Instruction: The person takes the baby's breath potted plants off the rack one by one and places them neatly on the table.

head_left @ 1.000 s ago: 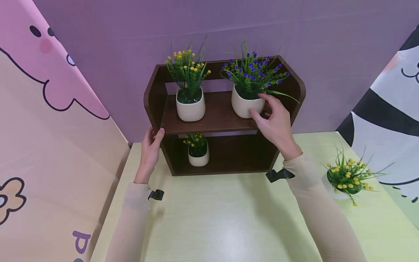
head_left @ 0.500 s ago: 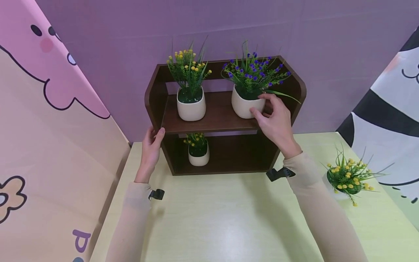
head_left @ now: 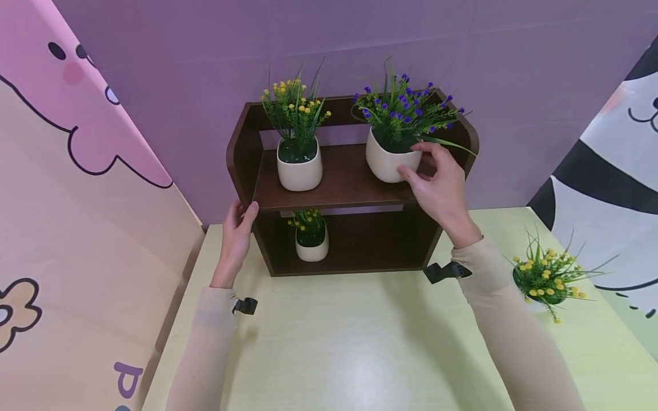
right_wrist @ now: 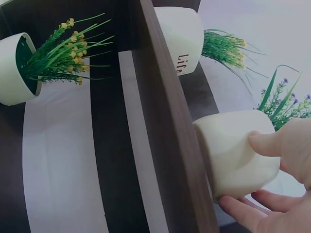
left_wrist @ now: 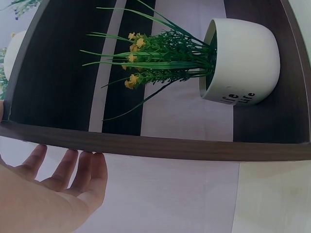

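My right hand (head_left: 439, 185) grips a white pot (head_left: 393, 162) of purple flowers on the right of the upper board, thumb on its front and fingers round its right side. In the right wrist view the pot (right_wrist: 238, 155) is close to the board; I cannot tell whether its base touches it. My left hand (head_left: 236, 245) holds the left side panel of a dark brown two-tier shelf (head_left: 334, 201), thumb at its front edge. In the left wrist view several fingertips (left_wrist: 99, 162) press on the panel's outer face.
A white pot of yellow flowers (head_left: 300, 174) stands at the upper left, and another yellow-flowered pot (head_left: 312, 251) on the lower board below it. A further yellow-flowered plant (head_left: 547, 279) stands on the pale table (head_left: 334, 337) at right. A purple backdrop (head_left: 205, 114) hangs behind.
Over the last half second my right hand has shifted the purple-flowered pot a little right and up in the head view. My left hand has stayed on the shelf's side.
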The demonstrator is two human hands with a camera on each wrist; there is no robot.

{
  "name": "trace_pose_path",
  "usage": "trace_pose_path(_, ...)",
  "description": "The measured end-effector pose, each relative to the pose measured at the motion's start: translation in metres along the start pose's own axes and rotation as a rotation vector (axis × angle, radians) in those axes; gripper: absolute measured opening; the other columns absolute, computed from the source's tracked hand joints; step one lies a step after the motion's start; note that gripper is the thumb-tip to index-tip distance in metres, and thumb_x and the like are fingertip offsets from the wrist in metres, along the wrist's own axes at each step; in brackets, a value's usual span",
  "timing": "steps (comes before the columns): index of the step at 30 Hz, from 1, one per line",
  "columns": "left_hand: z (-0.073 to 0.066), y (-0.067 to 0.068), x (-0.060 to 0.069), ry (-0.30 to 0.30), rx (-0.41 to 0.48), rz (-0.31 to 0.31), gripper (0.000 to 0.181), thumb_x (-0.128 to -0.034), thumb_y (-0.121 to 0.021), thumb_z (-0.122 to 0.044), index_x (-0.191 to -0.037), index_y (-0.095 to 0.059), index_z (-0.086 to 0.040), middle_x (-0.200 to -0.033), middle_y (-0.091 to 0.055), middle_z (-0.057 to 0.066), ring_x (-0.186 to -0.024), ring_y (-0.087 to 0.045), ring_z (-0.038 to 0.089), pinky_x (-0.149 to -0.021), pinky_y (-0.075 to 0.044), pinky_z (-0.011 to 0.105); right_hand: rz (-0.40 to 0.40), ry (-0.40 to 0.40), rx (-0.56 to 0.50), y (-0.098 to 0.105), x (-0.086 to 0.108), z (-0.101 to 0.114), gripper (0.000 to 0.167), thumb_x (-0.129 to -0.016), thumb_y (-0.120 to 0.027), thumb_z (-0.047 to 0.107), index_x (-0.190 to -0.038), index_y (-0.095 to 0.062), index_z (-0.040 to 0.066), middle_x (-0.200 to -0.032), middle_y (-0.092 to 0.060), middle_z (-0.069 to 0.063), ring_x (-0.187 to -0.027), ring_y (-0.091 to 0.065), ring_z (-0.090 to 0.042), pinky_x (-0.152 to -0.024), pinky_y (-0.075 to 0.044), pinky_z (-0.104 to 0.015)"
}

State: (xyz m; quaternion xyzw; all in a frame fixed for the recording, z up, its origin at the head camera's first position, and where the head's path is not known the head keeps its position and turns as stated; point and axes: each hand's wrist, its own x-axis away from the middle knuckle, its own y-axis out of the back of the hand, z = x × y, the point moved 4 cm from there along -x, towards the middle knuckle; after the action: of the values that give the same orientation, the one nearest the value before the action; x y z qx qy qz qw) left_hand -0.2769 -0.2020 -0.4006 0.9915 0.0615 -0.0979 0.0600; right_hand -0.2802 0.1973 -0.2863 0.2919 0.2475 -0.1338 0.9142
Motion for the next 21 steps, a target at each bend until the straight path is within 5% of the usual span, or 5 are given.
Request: trace_pose_path(21, -0.001, 0.000, 0.000, -0.004, -0.015, 0.006, 0.057, -0.1122, -0.053, -0.036, -0.159, -0.039, -0.007, -0.158, -0.048, 0.019, -0.150, -0.045, 0.034, -0.129, -0.034, 0.054, -0.019, 0.014, -0.074, 0.032, 0.018, 0.020, 0.050, -0.095, -0.082, 0.018, -0.139, -0.062, 0.003, -0.148, -0.061, -0.008, -0.133, -0.066, -0.028, -0.100, -0.059, -0.032)
